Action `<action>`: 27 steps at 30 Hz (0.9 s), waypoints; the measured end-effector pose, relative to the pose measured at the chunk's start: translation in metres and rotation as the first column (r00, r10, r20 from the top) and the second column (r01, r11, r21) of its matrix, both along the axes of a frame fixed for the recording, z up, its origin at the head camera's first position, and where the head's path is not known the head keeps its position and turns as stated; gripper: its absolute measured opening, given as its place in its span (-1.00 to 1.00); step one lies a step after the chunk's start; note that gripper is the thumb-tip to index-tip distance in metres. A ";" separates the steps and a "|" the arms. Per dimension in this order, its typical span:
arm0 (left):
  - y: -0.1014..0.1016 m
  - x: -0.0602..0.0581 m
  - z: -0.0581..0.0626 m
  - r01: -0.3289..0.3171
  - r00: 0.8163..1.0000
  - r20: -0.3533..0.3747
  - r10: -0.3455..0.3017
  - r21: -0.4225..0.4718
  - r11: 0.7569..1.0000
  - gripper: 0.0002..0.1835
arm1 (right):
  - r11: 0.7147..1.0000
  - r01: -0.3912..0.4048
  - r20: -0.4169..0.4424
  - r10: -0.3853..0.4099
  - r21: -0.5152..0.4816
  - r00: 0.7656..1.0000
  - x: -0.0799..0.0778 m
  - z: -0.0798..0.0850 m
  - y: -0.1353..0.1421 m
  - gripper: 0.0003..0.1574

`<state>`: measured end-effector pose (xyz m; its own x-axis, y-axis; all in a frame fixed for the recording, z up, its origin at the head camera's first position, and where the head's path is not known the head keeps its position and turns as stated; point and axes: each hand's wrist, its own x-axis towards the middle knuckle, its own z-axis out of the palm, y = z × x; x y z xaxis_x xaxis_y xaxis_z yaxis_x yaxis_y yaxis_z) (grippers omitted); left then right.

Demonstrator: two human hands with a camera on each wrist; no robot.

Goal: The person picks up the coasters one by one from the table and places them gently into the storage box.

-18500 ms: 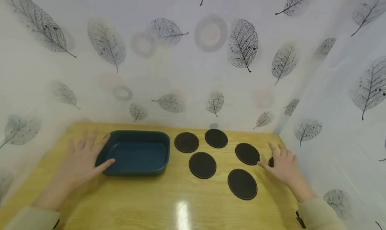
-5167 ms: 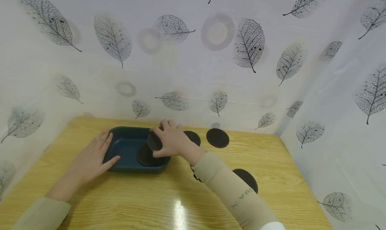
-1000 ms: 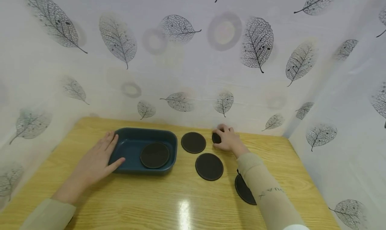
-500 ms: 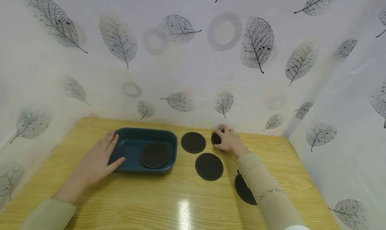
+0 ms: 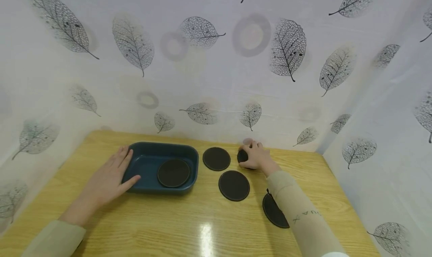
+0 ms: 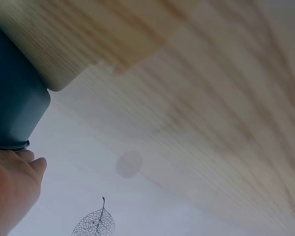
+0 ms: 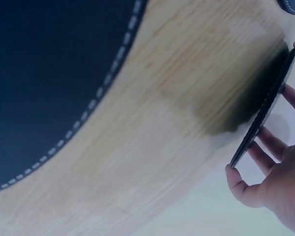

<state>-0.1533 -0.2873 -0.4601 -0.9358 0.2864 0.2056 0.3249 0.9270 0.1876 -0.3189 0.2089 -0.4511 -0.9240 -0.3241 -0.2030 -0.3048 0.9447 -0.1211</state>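
In the head view my left hand [image 5: 104,178] lies along the left rim of a dark blue rectangular dish [image 5: 143,172], fingers straight and thumb stretched over the near left corner. Inside the dish, towards its right side, lies a round black coaster [image 5: 173,173]. My right hand [image 5: 257,156] holds another black coaster [image 5: 242,156] at the back of the table. The right wrist view shows this coaster [image 7: 263,114] edge-on, pinched by its rim between thumb and fingertips. It casts a dark shadow on the wood. The hand hides part of it in the head view.
Two coasters lie flat between the dish and my right hand, a back one [image 5: 216,159] and a front one [image 5: 234,186]. A further coaster [image 5: 274,210] is partly covered by the right sleeve. Leaf-printed sheeting [image 5: 216,81] stands behind the wooden table [image 5: 162,227].
Since the oldest frame, coasters from the right have gone, and one lies in the dish. Over the last second my right hand has barely shifted with its coaster; the left stays put.
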 end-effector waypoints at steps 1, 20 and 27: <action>0.000 0.000 0.000 0.001 1.000 -0.008 -0.001 0.001 1.000 0.03 | 1.000 -0.003 -0.003 0.003 0.008 1.000 0.000 0.001 0.000 -0.23; -0.001 -0.001 -0.002 0.003 1.000 -0.008 -0.003 -0.005 1.000 0.06 | 0.985 -0.152 -0.081 0.159 0.083 0.984 0.015 0.037 -0.036 -0.17; -0.001 -0.001 -0.003 0.001 1.000 -0.004 -0.001 -0.004 1.000 0.06 | 0.967 -0.227 -0.135 0.242 0.112 0.961 0.022 0.046 -0.057 -0.13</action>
